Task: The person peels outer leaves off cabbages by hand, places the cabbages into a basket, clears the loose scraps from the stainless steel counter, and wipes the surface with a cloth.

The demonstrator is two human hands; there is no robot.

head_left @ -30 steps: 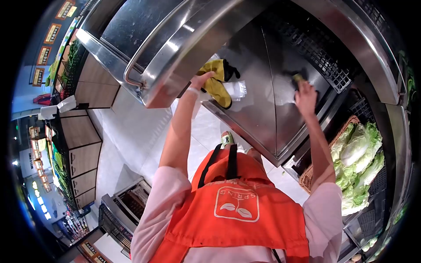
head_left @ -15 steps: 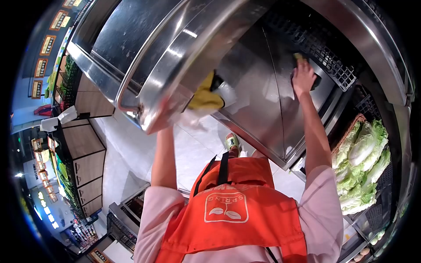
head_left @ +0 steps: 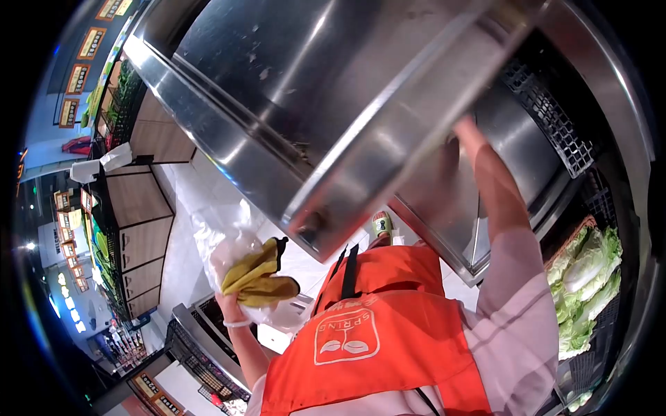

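At the lower left, my left hand is closed around a yellow glove-like cloth item with black edging and a crumpled clear plastic bag. To their right, the raised corner of a large stainless steel cart crosses the view. My right hand reaches under the cart's near rim, over a flat steel surface. The rim hides its fingers, and whatever they touch or hold is out of sight.
Chinese cabbages lie in a crate at the right. A black plastic grid borders the steel surface. Wooden cabinets with produce and price signs line the left side. One of my shoes shows on the tiled floor.
My left hand has come down and left, away from the cart, with the yellow item and bag. The cart's near rim has shifted right and now covers my right hand's fingers.
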